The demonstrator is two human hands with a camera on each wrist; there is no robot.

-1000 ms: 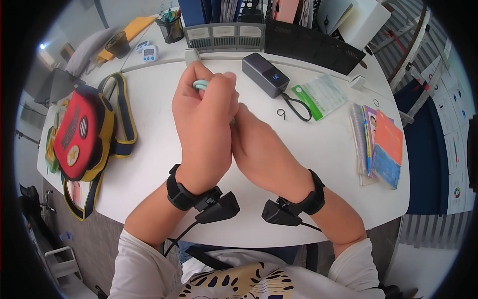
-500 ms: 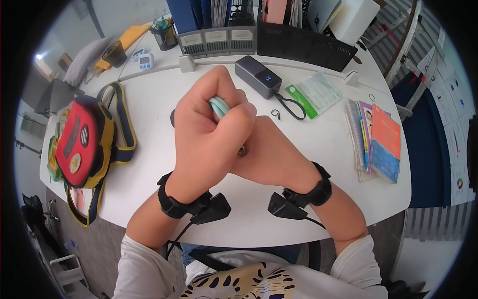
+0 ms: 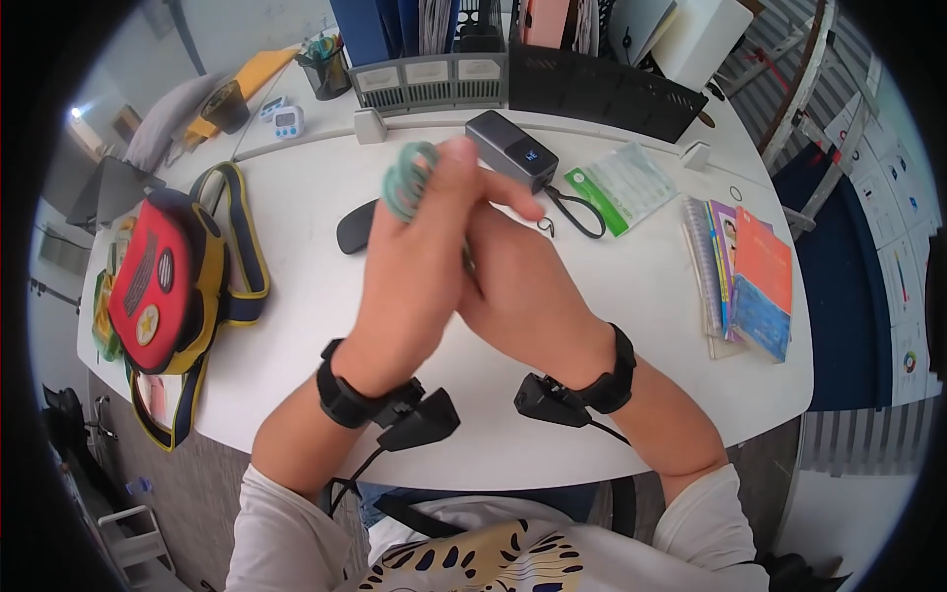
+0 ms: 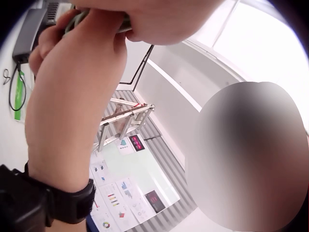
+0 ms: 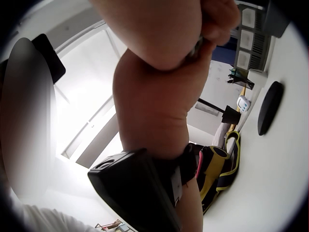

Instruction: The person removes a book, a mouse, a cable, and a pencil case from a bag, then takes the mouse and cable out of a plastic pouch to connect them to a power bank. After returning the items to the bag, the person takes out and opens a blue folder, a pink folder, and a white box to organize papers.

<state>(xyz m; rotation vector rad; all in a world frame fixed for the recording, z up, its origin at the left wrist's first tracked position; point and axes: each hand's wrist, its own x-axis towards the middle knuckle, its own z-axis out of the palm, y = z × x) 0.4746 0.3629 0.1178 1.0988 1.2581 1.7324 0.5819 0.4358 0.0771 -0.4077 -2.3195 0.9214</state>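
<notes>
Loops of a pale green cord (image 3: 406, 183), blurred, stick out at the thumb side of my left hand (image 3: 419, 261) in the head view. That hand grips the bundle, with one finger stretched across the back of my right hand (image 3: 533, 291). The hands are pressed together above the table, and the right fingers are mostly hidden. In the left wrist view, green strands (image 4: 72, 21) show between curled fingers and the right hand (image 4: 79, 72). A bit of green (image 5: 195, 48) shows between the hands in the right wrist view.
Left of the hands lie a black mouse (image 3: 355, 229) and a red bag (image 3: 158, 281). A power bank (image 3: 511, 148), green-and-clear packet (image 3: 621, 187), small black ring and books (image 3: 760, 281) are to the right. File holders (image 3: 602, 89) line the back.
My left fist has loosened and turned, and one finger now stretches to the right. More green loops show above the hand. The right hand shifted slightly left, and more of the mouse is visible.
</notes>
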